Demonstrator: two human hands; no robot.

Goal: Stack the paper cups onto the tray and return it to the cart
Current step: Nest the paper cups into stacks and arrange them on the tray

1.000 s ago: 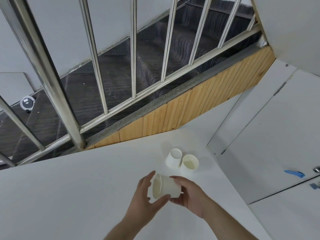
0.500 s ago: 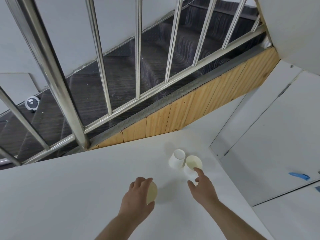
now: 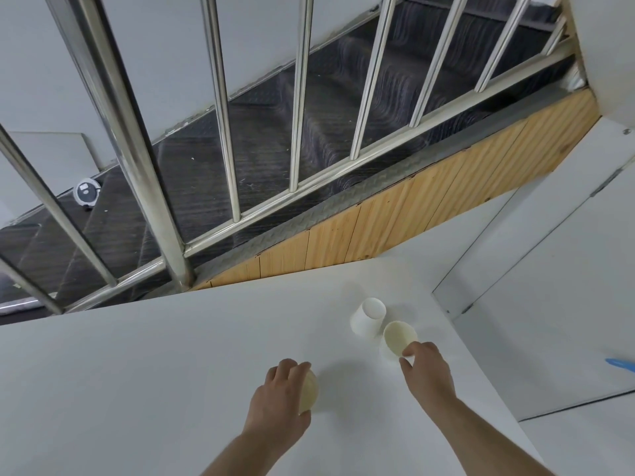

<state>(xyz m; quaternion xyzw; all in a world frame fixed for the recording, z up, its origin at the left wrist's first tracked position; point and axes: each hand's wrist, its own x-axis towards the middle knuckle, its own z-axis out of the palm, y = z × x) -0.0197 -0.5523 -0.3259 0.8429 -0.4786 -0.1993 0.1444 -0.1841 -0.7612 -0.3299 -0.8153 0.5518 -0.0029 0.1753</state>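
Low centre: left hand (image 3: 278, 400) curled round a paper cup (image 3: 309, 393), mostly hidden behind fingers, only the cream mouth visible. Right of it: right hand (image 3: 426, 369) pinching the rim of an upright cup (image 3: 398, 336), touching an upturned cup (image 3: 367, 317); all on white table (image 3: 137, 372), edge close at right. No readable writing; upper frame filled with steel railing (image 3: 137, 166); blue object (image 3: 620, 364) cut off at right edge.
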